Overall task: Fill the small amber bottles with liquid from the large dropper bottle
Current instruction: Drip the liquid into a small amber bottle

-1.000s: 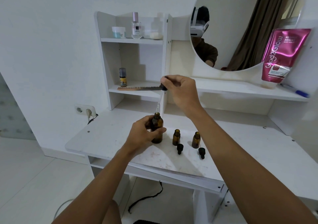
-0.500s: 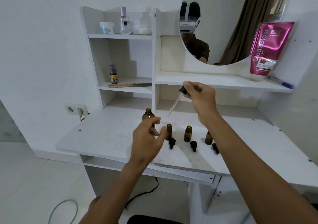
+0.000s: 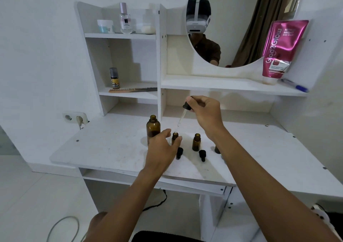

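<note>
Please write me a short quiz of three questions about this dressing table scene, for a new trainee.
1. True or false: the large amber bottle stands open on the table.
2. Which hand holds the dropper? A) left B) right C) neither
3. Fill in: the dropper tip is just above the mouth of the small bottle that the ____ hand steadies.

Key
1. True; it has no cap.
2. B; the right hand pinches its black bulb.
3. Left; the left hand fingers rest beside that bottle, while the second small bottle stands untouched.
</note>
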